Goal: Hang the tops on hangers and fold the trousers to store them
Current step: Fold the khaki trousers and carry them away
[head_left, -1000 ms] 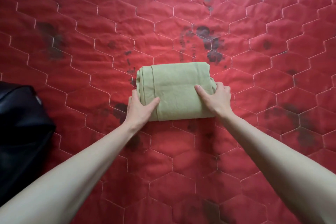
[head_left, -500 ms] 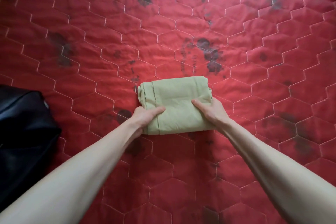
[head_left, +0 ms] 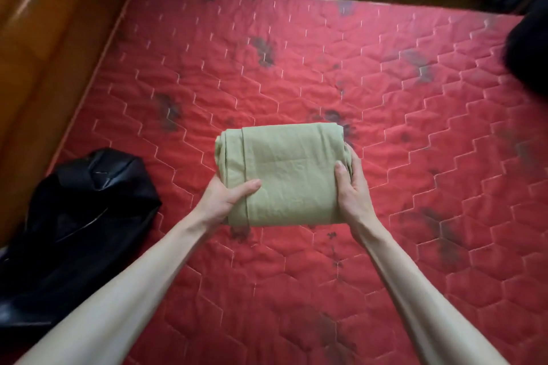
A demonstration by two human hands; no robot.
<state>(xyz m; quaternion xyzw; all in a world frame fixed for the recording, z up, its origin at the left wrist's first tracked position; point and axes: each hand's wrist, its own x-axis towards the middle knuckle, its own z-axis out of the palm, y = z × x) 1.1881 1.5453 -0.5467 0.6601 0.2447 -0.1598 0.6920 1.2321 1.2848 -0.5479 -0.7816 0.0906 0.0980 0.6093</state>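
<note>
Folded trousers (head_left: 284, 175): pale olive-green woven cloth, lightly creased, packed into a thick, roughly rectangular bundle with rounded folded edges. Stitched seam runs near-to-far along its left part; layered fold edges show on the left side. Long axis roughly left-right, slightly wider than deep.

Left hand (head_left: 225, 198) grips the near-left corner, thumb on top, fingers hidden beneath. Right hand (head_left: 353, 187) grips the right edge, thumb on top pointing away, fingers curled round the side. Bundle sits between both hands over the middle of the mattress (head_left: 415, 133); can't tell whether it's touching the surface.

Mattress: red quilted fabric, hexagon stitching, dark blotchy stains. Black glossy bag (head_left: 83, 210), crumpled, on the mattress near-left. Wooden panel (head_left: 44, 38) along the left side.
</note>
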